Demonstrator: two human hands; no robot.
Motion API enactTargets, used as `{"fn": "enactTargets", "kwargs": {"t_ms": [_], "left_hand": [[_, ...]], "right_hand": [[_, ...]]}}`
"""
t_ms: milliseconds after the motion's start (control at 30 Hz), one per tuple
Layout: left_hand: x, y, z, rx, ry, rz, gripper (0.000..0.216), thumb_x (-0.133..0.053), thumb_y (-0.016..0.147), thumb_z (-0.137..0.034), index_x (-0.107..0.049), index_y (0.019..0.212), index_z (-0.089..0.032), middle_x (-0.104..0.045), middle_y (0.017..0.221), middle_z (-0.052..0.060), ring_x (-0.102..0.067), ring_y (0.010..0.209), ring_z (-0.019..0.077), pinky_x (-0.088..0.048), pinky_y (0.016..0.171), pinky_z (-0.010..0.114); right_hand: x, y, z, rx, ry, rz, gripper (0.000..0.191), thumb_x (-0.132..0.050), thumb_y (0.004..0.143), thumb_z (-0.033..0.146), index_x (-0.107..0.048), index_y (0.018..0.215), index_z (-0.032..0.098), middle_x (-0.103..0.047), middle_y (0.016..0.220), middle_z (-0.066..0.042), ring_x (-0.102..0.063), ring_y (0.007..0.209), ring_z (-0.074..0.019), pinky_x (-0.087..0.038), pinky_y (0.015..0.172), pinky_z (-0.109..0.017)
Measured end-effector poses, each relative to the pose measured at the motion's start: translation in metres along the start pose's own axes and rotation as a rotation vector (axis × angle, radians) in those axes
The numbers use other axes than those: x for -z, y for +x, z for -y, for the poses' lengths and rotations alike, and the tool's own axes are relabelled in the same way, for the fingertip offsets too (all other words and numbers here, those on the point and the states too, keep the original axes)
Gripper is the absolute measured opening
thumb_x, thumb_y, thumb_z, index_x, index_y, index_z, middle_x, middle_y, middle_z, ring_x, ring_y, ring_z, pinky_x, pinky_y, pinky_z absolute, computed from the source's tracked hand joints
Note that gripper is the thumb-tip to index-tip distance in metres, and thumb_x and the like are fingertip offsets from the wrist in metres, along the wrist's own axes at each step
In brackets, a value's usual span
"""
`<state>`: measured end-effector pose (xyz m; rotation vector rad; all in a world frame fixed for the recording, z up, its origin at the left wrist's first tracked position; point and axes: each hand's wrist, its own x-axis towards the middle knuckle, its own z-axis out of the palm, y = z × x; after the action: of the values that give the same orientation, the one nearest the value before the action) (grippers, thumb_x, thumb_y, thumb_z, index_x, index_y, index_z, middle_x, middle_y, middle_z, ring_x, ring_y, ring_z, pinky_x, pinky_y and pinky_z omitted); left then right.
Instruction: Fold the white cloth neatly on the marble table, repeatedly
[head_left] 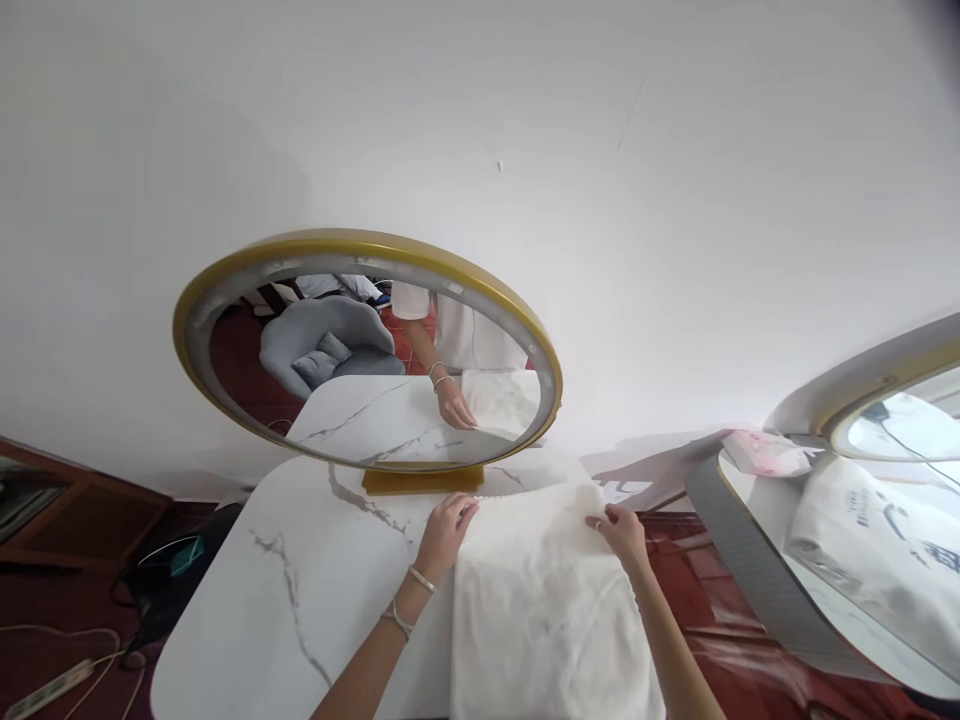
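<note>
Grip: left hand point(448, 528) pinches the far-left corner of the folded white cloth point(547, 610), thumb against fingertips; right hand point(621, 532) has the far-right corner the same way. How many layers sit in each pinch: can't tell. Cloth lies on the right part of the marble-pattern tabletop point(225, 590), far edge just in front of the gold mirror foot point(424, 481), near end running out of view. Oval gold-framed mirror point(367, 355) stands behind.

Handling, my read: light, limp, not fragile; creases easily, could slide on the smooth top. Best hold is both far corners, all layers together, light even tension; a mid-edge pinch would sag or shift the fold.
</note>
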<state>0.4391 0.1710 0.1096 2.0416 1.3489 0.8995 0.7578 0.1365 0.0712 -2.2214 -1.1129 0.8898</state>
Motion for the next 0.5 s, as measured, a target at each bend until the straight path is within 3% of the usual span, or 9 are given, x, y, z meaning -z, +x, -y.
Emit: {"fn": "enactTargets", "kwargs": {"t_ms": [133,233,333,400,500], "left_hand": [[0.026,0.006,-0.008,-0.177,0.184,-0.059,0.025,-0.034,0.095,-0.021,-0.058,0.088,-0.021,-0.064,0.086,0.002,-0.063,0.079,0.0134,-0.053,0.071,0.026],[0.047,0.016,-0.02,-0.369,0.35,-0.083,0.032,-0.028,0.093,-0.01,-0.058,0.084,-0.02,-0.063,0.089,0.004,-0.063,0.081,0.0132,-0.051,0.071,0.025],[0.065,0.03,-0.036,-0.456,0.465,-0.201,0.019,-0.041,0.093,-0.018,-0.059,0.095,-0.019,-0.064,0.095,0.006,-0.062,0.09,0.0174,-0.051,0.08,0.03],[0.076,0.041,-0.05,-0.5,0.523,-0.298,0.012,-0.052,0.09,-0.025,-0.06,0.097,-0.019,-0.064,0.093,0.007,-0.062,0.089,0.0192,-0.05,0.08,0.033],[0.096,0.064,-0.073,-0.582,0.569,-0.456,0.008,-0.055,0.089,-0.02,-0.062,0.091,-0.019,-0.064,0.086,0.006,-0.06,0.08,0.0172,-0.048,0.076,0.031]], "right_hand": [[0.009,-0.005,0.02,0.033,0.259,0.224,0.036,-0.06,0.051,0.037,-0.055,0.081,0.018,-0.066,0.078,-0.004,-0.062,0.068,-0.0197,-0.047,0.06,-0.028],[0.022,-0.002,0.041,0.087,0.198,0.29,0.027,-0.06,0.05,0.035,-0.056,0.07,0.017,-0.061,0.065,-0.004,-0.059,0.066,-0.0212,-0.045,0.059,-0.029],[0.04,0.001,0.068,0.192,0.089,0.114,0.021,-0.062,0.057,0.037,-0.05,0.058,0.02,-0.054,0.059,-0.001,-0.053,0.065,-0.018,-0.04,0.059,-0.027],[0.051,-0.001,0.09,0.285,0.023,-0.073,0.03,-0.062,0.063,0.038,-0.039,0.053,0.022,-0.044,0.054,0.002,-0.046,0.059,-0.0141,-0.036,0.057,-0.025],[0.062,-0.009,0.128,0.312,0.068,-0.285,0.045,-0.059,0.07,0.046,-0.028,0.049,0.023,-0.027,0.045,0.005,-0.031,0.049,-0.0101,-0.028,0.048,-0.026]]}}
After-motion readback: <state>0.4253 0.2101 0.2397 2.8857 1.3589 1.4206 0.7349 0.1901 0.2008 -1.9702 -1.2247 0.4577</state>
